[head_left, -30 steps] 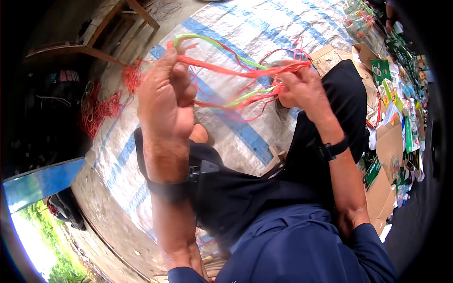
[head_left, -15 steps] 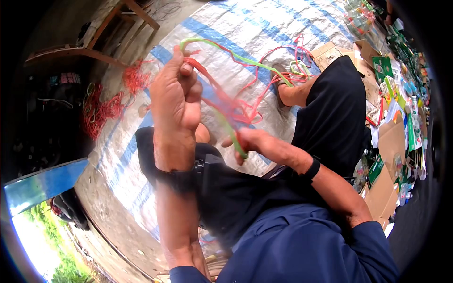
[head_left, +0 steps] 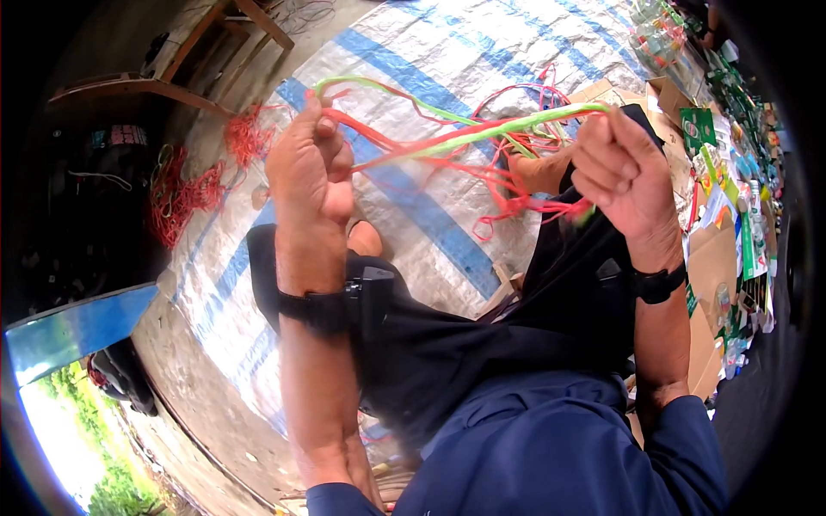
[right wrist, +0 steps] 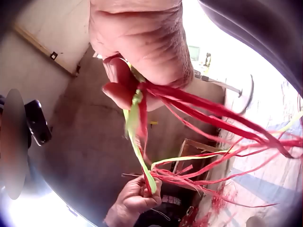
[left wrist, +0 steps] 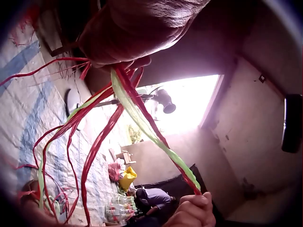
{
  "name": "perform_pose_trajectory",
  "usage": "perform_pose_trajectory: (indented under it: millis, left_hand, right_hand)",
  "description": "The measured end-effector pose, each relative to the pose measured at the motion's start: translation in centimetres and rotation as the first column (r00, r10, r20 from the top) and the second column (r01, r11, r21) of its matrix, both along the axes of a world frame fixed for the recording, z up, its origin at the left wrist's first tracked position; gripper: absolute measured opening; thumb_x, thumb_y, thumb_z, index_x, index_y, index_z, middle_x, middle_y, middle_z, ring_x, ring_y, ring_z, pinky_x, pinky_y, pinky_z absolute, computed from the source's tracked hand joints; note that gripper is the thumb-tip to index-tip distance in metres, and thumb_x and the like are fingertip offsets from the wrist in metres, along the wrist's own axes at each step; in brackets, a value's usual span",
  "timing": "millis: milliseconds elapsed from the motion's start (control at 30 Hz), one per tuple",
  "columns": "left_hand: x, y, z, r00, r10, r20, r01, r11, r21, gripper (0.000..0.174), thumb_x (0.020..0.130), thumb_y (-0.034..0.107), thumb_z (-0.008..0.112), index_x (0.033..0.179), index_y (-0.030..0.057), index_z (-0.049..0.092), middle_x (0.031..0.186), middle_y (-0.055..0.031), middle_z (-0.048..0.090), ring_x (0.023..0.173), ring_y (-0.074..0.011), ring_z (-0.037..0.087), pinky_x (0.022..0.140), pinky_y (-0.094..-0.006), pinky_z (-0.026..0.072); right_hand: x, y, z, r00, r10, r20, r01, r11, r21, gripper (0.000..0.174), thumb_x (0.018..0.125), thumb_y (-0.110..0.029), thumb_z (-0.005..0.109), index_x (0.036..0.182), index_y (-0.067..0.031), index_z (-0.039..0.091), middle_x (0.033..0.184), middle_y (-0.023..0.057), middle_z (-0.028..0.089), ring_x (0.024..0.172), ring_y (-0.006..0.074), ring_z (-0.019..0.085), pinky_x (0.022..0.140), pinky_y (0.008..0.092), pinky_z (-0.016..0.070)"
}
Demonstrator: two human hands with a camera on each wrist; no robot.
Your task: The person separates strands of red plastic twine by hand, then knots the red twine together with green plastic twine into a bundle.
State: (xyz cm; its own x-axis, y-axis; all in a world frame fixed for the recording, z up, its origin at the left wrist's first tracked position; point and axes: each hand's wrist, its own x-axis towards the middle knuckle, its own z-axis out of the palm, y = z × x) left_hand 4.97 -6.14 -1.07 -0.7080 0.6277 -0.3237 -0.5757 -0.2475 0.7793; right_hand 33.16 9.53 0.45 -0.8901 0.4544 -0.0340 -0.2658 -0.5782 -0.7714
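Note:
Red and green plastic strands (head_left: 482, 133) stretch between the two hands in the head view. The left hand (head_left: 311, 168), raised at the left, pinches one end between thumb and fingers. At the right, the curled fingers of the right hand (head_left: 625, 176) grip a green and red strand drawn taut. Loose red strands dangle below it, beside the right knee. In the left wrist view, a green strand (left wrist: 137, 116) twisted with red runs from the left hand (left wrist: 137, 33) down to the right hand (left wrist: 194, 210). A small green knot (right wrist: 137, 98) shows by the right fingers in the right wrist view.
A white and blue striped sheet (head_left: 430, 232) covers the floor. Red strand piles (head_left: 181, 198) lie at the left near a wooden frame (head_left: 138, 89). Cardboard (head_left: 714, 258) and bottles are heaped at the right. Another person (left wrist: 154, 198) bends over in the left wrist view.
The right hand went down toward the lap, then up and out to the right, pulling a green and red strand taut. The left hand keeps its hold, staying nearly in place.

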Motion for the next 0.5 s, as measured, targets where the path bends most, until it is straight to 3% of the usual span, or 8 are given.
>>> perform_pose_trajectory:
  millis: [33, 200, 267, 333, 400, 467, 500]
  left_hand:
    - [-0.2, -0.1, -0.1, 1.0, 0.01, -0.008, -0.01, 1.0, -0.008, 0.013, 0.096, 0.015, 0.065, 0.09, 0.0048, 0.06, 0.069, 0.0034, 0.052, 0.05, -0.004, 0.037, 0.043, -0.0219, 0.0224]
    - [-0.6, -0.1, -0.4, 0.993, 0.091, 0.073, -0.084, 0.992, -0.091, 0.014, 0.098, 0.019, 0.064, 0.091, 0.0073, 0.061, 0.066, 0.0049, 0.053, 0.045, -0.0034, 0.031, 0.04, -0.0219, 0.0183]
    - [-0.7, 0.2, -0.3, 0.992, 0.123, 0.015, -0.12, 0.984, -0.133, 0.013, 0.099, 0.019, 0.063, 0.092, 0.0077, 0.061, 0.066, 0.0051, 0.053, 0.045, -0.0034, 0.031, 0.04, -0.0221, 0.0189]
    - [-0.9, 0.2, -0.6, 0.994, 0.112, 0.009, -0.11, 0.987, -0.115, 0.012, 0.099, 0.019, 0.063, 0.094, 0.0078, 0.061, 0.066, 0.0051, 0.053, 0.045, -0.0035, 0.031, 0.04, -0.0219, 0.0192]
    - [-1.0, 0.1, -0.9, 0.994, 0.102, 0.05, -0.096, 0.991, -0.098, 0.011, 0.099, 0.018, 0.063, 0.094, 0.0082, 0.06, 0.066, 0.0048, 0.053, 0.045, -0.0036, 0.031, 0.04, -0.0219, 0.0195]
    - [-0.6, 0.3, -1.0, 0.991, 0.123, 0.052, -0.116, 0.986, -0.116, 0.011, 0.098, 0.017, 0.063, 0.093, 0.0082, 0.06, 0.066, 0.0046, 0.054, 0.045, -0.0037, 0.031, 0.04, -0.0218, 0.0195]
    - [-0.5, 0.5, -1.0, 0.989, 0.141, 0.049, -0.134, 0.982, -0.132, 0.011, 0.098, 0.017, 0.063, 0.093, 0.0082, 0.06, 0.066, 0.0043, 0.054, 0.046, -0.0038, 0.031, 0.04, -0.0218, 0.0194]
  right_hand:
    - [0.2, 0.5, -0.1, 0.997, -0.008, -0.073, -0.002, 0.991, -0.133, 0.032, 0.108, -0.031, 0.042, 0.095, -0.0047, 0.054, 0.057, -0.0081, 0.032, 0.045, 0.0038, 0.03, 0.043, 0.021, 0.036]
    - [0.9, 1.3, 1.6, 0.997, 0.035, -0.075, -0.042, 0.994, -0.098, 0.031, 0.108, -0.032, 0.043, 0.097, -0.0072, 0.059, 0.06, -0.0102, 0.033, 0.049, 0.0031, 0.031, 0.048, 0.0212, 0.0377]
    - [0.9, 1.8, 2.0, 0.993, 0.064, -0.095, -0.074, 0.992, -0.105, 0.03, 0.107, -0.033, 0.044, 0.098, -0.008, 0.059, 0.062, -0.0099, 0.035, 0.05, 0.0029, 0.032, 0.048, 0.0208, 0.0372]
    - [0.7, 2.1, 1.4, 0.995, -0.066, 0.075, 0.063, 0.997, 0.04, 0.03, 0.108, -0.031, 0.043, 0.099, -0.0072, 0.059, 0.065, -0.0081, 0.037, 0.053, 0.0032, 0.035, 0.049, 0.0204, 0.0387]
    - [1.2, 3.1, 1.8, 0.997, -0.078, 0.016, 0.078, 0.996, -0.04, 0.031, 0.109, -0.03, 0.041, 0.1, -0.0042, 0.058, 0.066, -0.0062, 0.038, 0.055, 0.0037, 0.037, 0.046, 0.02, 0.0404]
    - [1.6, 3.3, 3.4, 0.983, 0.051, -0.174, -0.068, 0.993, -0.092, 0.034, 0.109, -0.028, 0.039, 0.102, -0.0003, 0.058, 0.066, -0.0047, 0.039, 0.053, 0.0042, 0.037, 0.039, 0.0198, 0.0379]
    - [1.7, 3.0, 3.1, 0.99, 0.035, -0.137, -0.047, 0.996, -0.081, 0.036, 0.109, -0.028, 0.038, 0.107, 0.0019, 0.057, 0.066, -0.0035, 0.04, 0.05, 0.0055, 0.036, 0.036, 0.0199, 0.0359]
